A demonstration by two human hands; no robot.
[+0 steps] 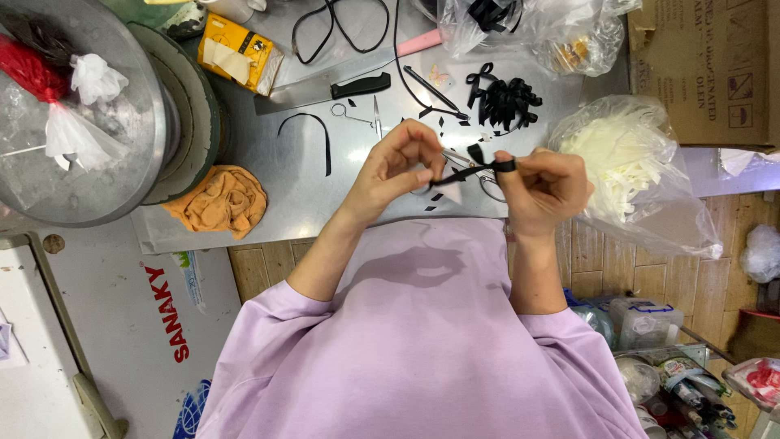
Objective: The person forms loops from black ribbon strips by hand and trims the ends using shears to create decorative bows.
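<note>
Black ribbon is held above the near edge of the steel table, stretched between both hands. Left hand pinches one end between thumb and fingertips; right hand is clenched on the other end, ribbon looped over the index finger. Looks thin, light, limp and probably a bit slick: I'd say it only keeps shape under tension, so grip it at the ends or right at the fold, pinched flat. Scissors lie on the table just under the ribbon, partly hidden. Behind them, a pile of finished black bows, small ribbon offcuts, tweezers and a big knife with black handle. Loose ribbon strip curls to the left. Bag of white strips at right, beside the right hand. Orange cloth and round metal tub at left, well apart.
</note>
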